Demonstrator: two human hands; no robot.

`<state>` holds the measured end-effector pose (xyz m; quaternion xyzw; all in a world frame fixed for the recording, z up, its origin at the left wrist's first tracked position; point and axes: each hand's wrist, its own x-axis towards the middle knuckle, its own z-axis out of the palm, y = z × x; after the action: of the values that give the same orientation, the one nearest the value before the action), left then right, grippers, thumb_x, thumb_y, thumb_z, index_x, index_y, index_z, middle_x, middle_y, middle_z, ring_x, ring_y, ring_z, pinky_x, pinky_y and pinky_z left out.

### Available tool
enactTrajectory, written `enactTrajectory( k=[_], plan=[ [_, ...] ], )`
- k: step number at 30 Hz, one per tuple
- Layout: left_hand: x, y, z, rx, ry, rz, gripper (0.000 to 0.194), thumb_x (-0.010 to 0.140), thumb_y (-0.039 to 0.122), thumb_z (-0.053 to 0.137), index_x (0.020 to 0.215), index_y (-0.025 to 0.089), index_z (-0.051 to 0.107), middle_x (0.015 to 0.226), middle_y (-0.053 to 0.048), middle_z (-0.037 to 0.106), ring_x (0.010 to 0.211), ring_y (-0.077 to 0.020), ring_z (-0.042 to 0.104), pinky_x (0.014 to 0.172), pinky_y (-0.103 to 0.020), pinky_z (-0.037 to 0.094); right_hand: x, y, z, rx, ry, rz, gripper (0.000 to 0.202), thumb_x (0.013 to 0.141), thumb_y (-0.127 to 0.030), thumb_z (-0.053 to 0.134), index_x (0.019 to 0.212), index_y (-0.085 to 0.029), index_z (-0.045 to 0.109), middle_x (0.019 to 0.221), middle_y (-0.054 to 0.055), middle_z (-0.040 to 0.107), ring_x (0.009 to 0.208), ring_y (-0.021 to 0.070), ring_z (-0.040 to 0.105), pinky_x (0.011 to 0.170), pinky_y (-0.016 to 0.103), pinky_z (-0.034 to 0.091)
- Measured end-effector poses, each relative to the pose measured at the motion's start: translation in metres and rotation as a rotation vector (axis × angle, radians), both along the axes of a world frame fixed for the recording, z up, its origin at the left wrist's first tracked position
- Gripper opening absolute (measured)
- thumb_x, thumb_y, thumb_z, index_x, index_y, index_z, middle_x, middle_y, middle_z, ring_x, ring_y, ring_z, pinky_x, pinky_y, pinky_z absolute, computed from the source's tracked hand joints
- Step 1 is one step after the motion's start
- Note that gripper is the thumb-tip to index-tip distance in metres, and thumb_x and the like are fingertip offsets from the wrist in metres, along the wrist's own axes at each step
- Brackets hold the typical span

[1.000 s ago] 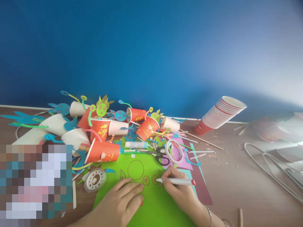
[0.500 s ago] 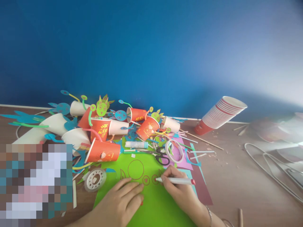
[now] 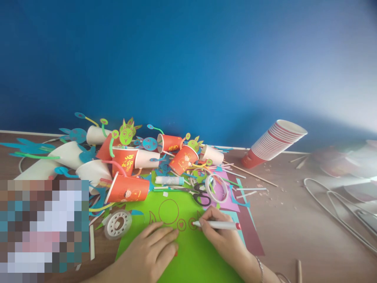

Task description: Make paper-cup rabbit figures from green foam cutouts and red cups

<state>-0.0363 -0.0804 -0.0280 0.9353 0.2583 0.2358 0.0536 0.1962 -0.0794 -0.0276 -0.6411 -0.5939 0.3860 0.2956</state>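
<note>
One marker [image 3: 222, 225] in the pinch of the right hand [image 3: 220, 234], tip at a small circle [image 3: 193, 223] on the green sheet [image 3: 194, 263]. Flat on the sheet, palm down: left hand [image 3: 154, 249]. Beyond: scissors [image 3: 200, 198] just beside tape ring [image 3: 208, 189]. Farther right, on the desk [image 3: 282, 220]: tilted cup stack [image 3: 272, 142].

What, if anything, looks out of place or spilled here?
Small pale scraps litter the table right of the scissors, like spilled offcuts. The cup stack leans right, though the lens may exaggerate that. A pixelated block hides the lower-left corner.
</note>
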Motion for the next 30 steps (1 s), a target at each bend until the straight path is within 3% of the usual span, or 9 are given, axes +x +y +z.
enactTrajectory(
  k=[7, 13, 17, 21, 26, 30],
  plan=[
    [0.0, 0.0, 0.0, -0.007, 0.034, -0.007, 0.021, 0.094, 0.017, 0.042, 0.102, 0.018, 0.062, 0.111, -0.005, 0.068, 0.103, -0.0174, 0.057, 0.098, -0.035, 0.04, 0.0, 0.001, 0.001, 0.003, 0.018, -0.009, 0.019, 0.079, -0.03, 0.052, 0.062, -0.022, 0.048, 0.053, -0.003, 0.047, 0.05, 0.0129, 0.039, 0.046, 0.024, 0.031],
    [0.0, 0.0, 0.0, -0.009, 0.003, -0.004, 0.028, 0.097, 0.016, 0.034, 0.101, 0.017, 0.063, 0.109, -0.005, 0.069, 0.101, -0.0174, 0.058, 0.096, -0.035, 0.041, -0.001, 0.0, 0.002, -0.008, 0.042, -0.034, 0.02, 0.077, -0.031, 0.055, 0.061, -0.022, 0.048, 0.052, -0.003, 0.049, 0.049, 0.0132, 0.041, 0.046, 0.024, 0.031],
    [0.001, 0.0, -0.003, 0.006, -0.026, 0.004, 0.029, 0.098, 0.018, 0.034, 0.099, 0.017, 0.063, 0.108, -0.005, 0.069, 0.102, -0.0172, 0.058, 0.096, -0.035, 0.041, 0.003, 0.005, 0.004, -0.039, 0.251, -0.1, 0.026, 0.079, -0.04, 0.057, 0.062, -0.021, 0.05, 0.053, 0.0, 0.058, 0.049, 0.0134, 0.046, 0.047, 0.024, 0.033],
    [0.0, 0.0, -0.008, 0.02, -0.049, 0.009, 0.024, 0.096, 0.016, 0.039, 0.099, 0.017, 0.063, 0.108, -0.004, 0.069, 0.101, -0.0169, 0.058, 0.098, -0.035, 0.04, 0.004, 0.011, 0.016, -0.072, 0.399, -0.172, 0.035, 0.082, -0.051, 0.055, 0.064, -0.021, 0.049, 0.044, -0.005, 0.048, 0.04, 0.0092, 0.033, 0.042, 0.023, 0.024],
    [-0.002, 0.003, -0.014, 0.059, 0.043, -0.072, 0.019, 0.092, 0.019, 0.045, 0.102, 0.016, 0.061, 0.113, -0.007, 0.067, 0.104, -0.0187, 0.056, 0.096, -0.035, 0.043, -0.018, 0.024, 0.033, -0.135, 0.45, -0.037, 0.028, 0.079, -0.047, 0.057, 0.072, -0.021, 0.053, 0.05, -0.003, 0.057, 0.045, 0.0109, 0.043, 0.045, 0.024, 0.033],
    [-0.002, 0.003, -0.015, 0.071, 0.034, -0.04, 0.016, 0.091, 0.018, 0.048, 0.102, 0.015, 0.06, 0.112, -0.007, 0.067, 0.104, -0.0188, 0.056, 0.098, -0.034, 0.042, -0.042, 0.04, 0.031, -0.118, 0.41, 0.042, 0.024, 0.078, -0.043, 0.054, 0.07, -0.021, 0.051, 0.046, -0.005, 0.053, 0.04, 0.0099, 0.041, 0.039, 0.021, 0.031]
  ],
)
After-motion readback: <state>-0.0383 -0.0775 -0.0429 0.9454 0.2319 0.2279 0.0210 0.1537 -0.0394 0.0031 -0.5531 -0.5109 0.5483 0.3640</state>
